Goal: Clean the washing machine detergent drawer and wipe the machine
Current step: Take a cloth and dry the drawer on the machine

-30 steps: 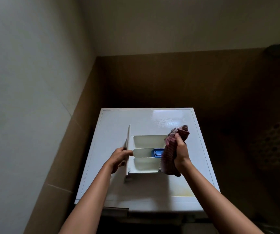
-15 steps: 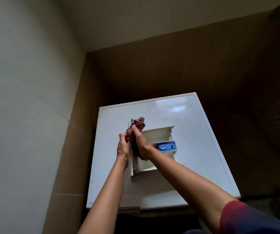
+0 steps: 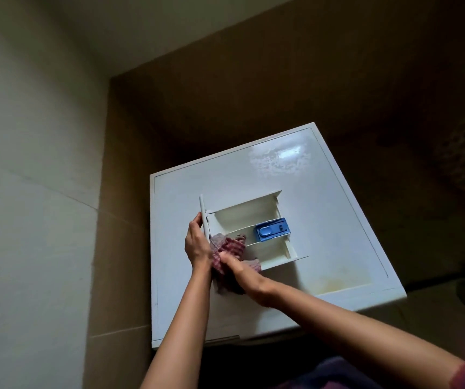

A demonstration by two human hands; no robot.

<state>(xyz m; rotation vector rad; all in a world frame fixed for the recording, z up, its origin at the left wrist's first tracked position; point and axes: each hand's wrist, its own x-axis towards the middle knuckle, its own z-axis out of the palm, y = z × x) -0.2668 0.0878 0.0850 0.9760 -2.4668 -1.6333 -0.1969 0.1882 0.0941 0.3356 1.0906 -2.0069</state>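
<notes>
A white plastic three-compartment detergent drawer (image 3: 242,217) lies on the flat white top of the washing machine (image 3: 324,220), its front panel at 9 o'clock. The left hand (image 3: 196,242) grips that panel, fingers curled round its edge. The right hand (image 3: 242,272), fingers clamped on a crumpled red checked cloth (image 3: 231,247), presses it into the drawer's 7 o'clock corner. A blue rectangular plastic insert (image 3: 272,228) sits in the middle compartment, at 2 o'clock from the cloth.

No writing can be read. The blue insert (image 3: 272,230) in the detergent drawer (image 3: 242,217) bears marks too small to decipher.
</notes>
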